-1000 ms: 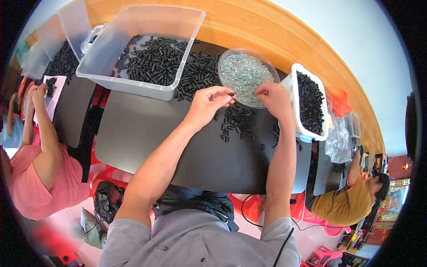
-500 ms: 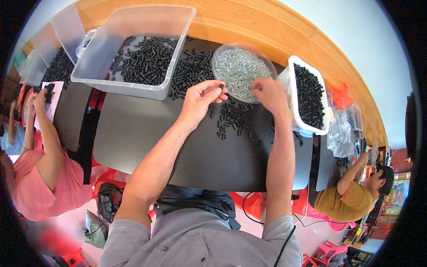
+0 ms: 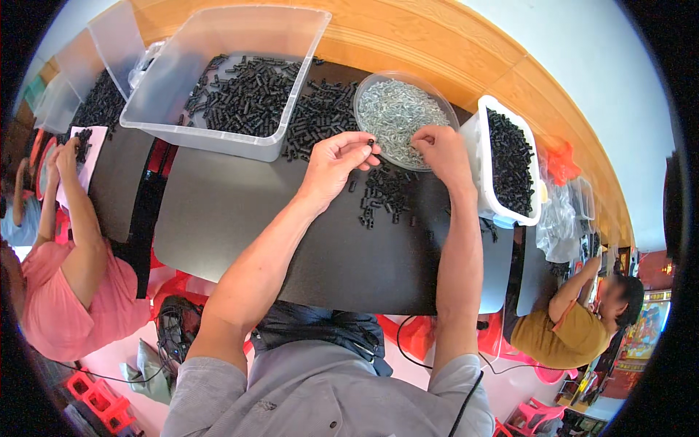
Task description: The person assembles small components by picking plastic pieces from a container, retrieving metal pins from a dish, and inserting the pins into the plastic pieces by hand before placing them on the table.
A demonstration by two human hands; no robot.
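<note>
A small black part [image 3: 371, 143] sits at the fingertips of the left hand [image 3: 337, 162], pinched narrowly between thumb and forefinger, just beside the near left rim of a round clear tub [image 3: 356, 115]. Held so far out on the fingertips, it could slip if the pinch loosens, and would then be hard to pick out from like pieces below.

The right hand [image 3: 446, 154] is over the tub's right side, its fingers drawn close together at the metal pieces [image 3: 400, 109] heaped inside. Whether it grips one I cannot tell, since the hand's own back covers the fingertips. Picking blindly from such a tangle could bring up two pieces at once, and leaning on the rim could tip the tub.

On the near side of the tub, a loose pile of black parts [image 3: 386, 192] lies on the dark table [image 3: 218, 211], between the forearms; a dragging wrist could scatter it. To the right, close to the right forearm, stands a white bin [image 3: 481, 138] full of black parts, where an outward elbow or wrist might knock it. Far left is a large clear bin [image 3: 211, 146], partly filled with more. Seated people work farther out on either side.
</note>
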